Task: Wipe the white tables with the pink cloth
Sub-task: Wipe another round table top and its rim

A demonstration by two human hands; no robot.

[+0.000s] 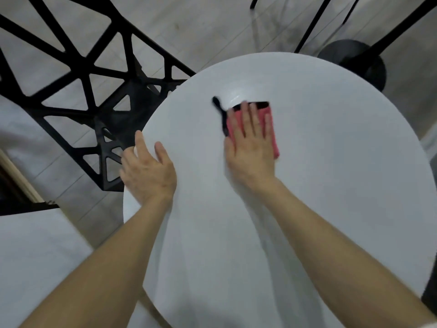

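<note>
A round white table (331, 185) fills the middle and right of the head view. On it lies the pink cloth (272, 129), folded, with a black edge and a black strap sticking out to its upper left. My right hand (250, 147) presses flat on the cloth with straight, spread fingers; it is blurred by motion. My left hand (147, 171) rests at the table's left rim, fingers relaxed and holding nothing. A second white table (35, 256) shows at the lower left.
A black chair (99, 95) with an open triangular lattice stands on the grey floor just left of the round table. A black round table base (354, 58) and thin black legs stand beyond the far rim at the upper right.
</note>
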